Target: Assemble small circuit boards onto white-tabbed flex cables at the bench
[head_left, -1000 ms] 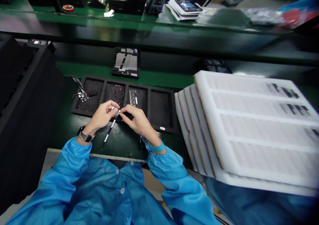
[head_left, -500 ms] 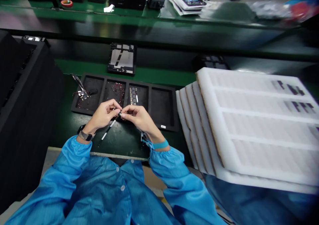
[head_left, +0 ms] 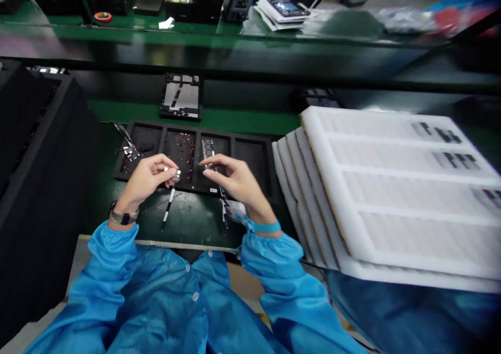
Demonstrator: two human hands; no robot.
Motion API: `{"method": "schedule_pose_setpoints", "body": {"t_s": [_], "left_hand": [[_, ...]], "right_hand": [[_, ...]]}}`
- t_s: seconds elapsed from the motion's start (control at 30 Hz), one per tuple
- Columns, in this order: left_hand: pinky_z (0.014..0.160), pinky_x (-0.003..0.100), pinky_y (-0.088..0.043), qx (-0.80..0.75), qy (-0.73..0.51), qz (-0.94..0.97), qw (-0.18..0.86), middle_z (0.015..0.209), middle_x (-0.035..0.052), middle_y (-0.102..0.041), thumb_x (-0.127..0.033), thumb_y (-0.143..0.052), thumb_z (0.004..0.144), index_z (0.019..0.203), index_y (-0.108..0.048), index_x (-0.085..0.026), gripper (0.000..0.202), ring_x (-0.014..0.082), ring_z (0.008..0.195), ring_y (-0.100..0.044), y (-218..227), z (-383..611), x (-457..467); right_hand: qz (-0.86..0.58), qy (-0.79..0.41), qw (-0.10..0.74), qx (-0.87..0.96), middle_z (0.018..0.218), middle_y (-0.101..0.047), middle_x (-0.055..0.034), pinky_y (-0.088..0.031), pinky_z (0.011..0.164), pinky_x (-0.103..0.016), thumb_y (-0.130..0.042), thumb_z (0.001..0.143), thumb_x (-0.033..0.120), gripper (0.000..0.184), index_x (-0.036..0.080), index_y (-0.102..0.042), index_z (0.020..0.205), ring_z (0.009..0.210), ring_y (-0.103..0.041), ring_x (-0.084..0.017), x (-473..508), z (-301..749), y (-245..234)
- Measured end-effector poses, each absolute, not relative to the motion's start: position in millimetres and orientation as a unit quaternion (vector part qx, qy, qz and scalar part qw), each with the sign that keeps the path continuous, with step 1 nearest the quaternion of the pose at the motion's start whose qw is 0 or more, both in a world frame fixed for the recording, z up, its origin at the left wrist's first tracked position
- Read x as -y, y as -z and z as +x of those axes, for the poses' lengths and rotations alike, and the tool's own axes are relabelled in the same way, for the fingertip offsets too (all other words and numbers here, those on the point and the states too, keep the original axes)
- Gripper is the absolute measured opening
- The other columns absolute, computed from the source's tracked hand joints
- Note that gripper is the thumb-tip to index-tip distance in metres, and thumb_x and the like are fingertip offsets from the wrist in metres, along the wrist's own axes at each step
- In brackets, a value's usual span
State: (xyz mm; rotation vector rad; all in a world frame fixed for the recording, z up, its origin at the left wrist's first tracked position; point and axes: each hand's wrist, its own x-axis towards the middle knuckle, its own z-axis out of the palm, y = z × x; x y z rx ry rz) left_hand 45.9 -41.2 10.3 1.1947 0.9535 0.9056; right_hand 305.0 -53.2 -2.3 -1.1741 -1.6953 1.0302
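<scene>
My left hand [head_left: 146,179] pinches the top end of a thin black flex cable [head_left: 169,205] with white tips, which hangs down over the green mat. My right hand [head_left: 235,179] hovers over the front edge of the black compartment tray [head_left: 250,161], fingers curled in a pinch on a tiny part that I cannot make out. A small circuit board [head_left: 207,148] lies in the tray's third compartment, just beyond my right fingers. Another dark strip [head_left: 224,208] lies on the mat under my right wrist.
A stack of white foam trays [head_left: 391,187] fills the right side. Black foam blocks [head_left: 35,176] stand at the left. Tweezers [head_left: 125,134] rest on the tray's left compartment. An open tablet frame [head_left: 182,97] lies on the green belt beyond. More devices and tape sit on the far bench.
My hands were joined at the cable's top end; they have now parted. The right hand has moved right towards the tray, the left still holds the cable.
</scene>
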Motion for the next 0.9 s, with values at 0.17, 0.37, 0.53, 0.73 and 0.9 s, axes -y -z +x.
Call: {"method": "schedule_pose_setpoints", "body": {"t_s": [0.17,0.37,0.53,0.73,0.9], "left_hand": [[0.064,0.025,-0.056,-0.422,-0.562,0.366,0.610,0.080,0.0044,-0.074,-0.020,-0.090,0.072,0.089,-0.072,-0.016,0.026,0.0159,0.070,-0.070,-30,-4,63],[0.065,0.019,-0.055,-0.424,-0.639,0.227,0.600,0.089,0.0038,-0.074,-0.010,-0.087,0.071,0.096,-0.072,-0.017,0.029,0.0119,0.077,-0.068,-12,-32,101],[0.067,0.018,-0.057,-0.432,-0.659,0.184,0.588,0.094,0.0047,-0.075,-0.008,-0.087,0.073,0.103,-0.076,-0.017,0.034,0.0110,0.079,-0.068,-1,-48,125],[0.072,0.020,-0.060,-0.422,-0.661,0.200,0.588,0.096,0.0054,-0.075,-0.011,-0.088,0.072,0.121,-0.077,-0.020,0.051,0.0125,0.081,-0.070,7,-54,134],[0.068,0.021,-0.058,-0.411,-0.647,0.211,0.606,0.087,0.0031,-0.074,-0.019,-0.093,0.070,0.105,-0.077,-0.017,0.038,0.0117,0.075,-0.069,12,-43,130]], "right_hand": [[-0.463,-0.314,0.346,0.754,0.102,-0.081,-0.0068,-0.054,0.092,-0.042,-0.077,0.091,0.029,0.011,0.023,-0.081,0.099,0.098,-0.073,-0.027,26,323,-12],[-0.454,-0.257,0.194,0.831,0.081,-0.076,-0.0041,-0.049,0.079,-0.035,-0.084,0.081,0.014,0.010,0.021,-0.077,0.084,0.080,-0.066,-0.022,-39,267,23],[-0.509,-0.233,0.135,0.817,0.081,-0.075,-0.0071,-0.045,0.077,-0.034,-0.084,0.082,0.009,0.015,0.018,-0.073,0.077,0.078,-0.065,-0.022,-60,220,38],[-0.497,-0.223,0.152,0.825,0.080,-0.077,-0.0088,-0.047,0.077,-0.032,-0.070,0.088,0.004,0.020,0.019,-0.066,0.074,0.077,-0.069,-0.022,-51,218,29],[-0.454,-0.313,0.251,0.796,0.076,-0.081,-0.0030,-0.055,0.073,-0.032,-0.066,0.092,0.018,0.005,0.021,-0.070,0.092,0.074,-0.078,-0.023,-31,245,23]]}}
